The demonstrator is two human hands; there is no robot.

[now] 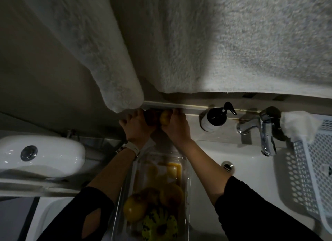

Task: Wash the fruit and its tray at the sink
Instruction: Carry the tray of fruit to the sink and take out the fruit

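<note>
- Mostly dark shot; towels hang close to the camera and fill the upper half, hiding the wall behind.
- Left hand is curled round a dark fruit at the back edge of the tabletop, well left of the faucet; the kind of fruit is too dim to tell.
- Right hand holds a yellow fruit, fingers wrapped over it, just beside the dark one; the two fruits look to be touching.
- Clear tray sits left of the faucet, nearer the camera than both hands, long axis running from the camera toward the back wall; its near end is cut off by the bottom edge.
- Inside the tray: yellow and orange fruit, blurred, plus a yellow-green patterned item, unclear what.
- Sink lies under the faucet, partly covered by the right forearm.
- Black pump bottle stands just left of the faucet; white mesh basket to its right, cut off by the frame edge.
</note>
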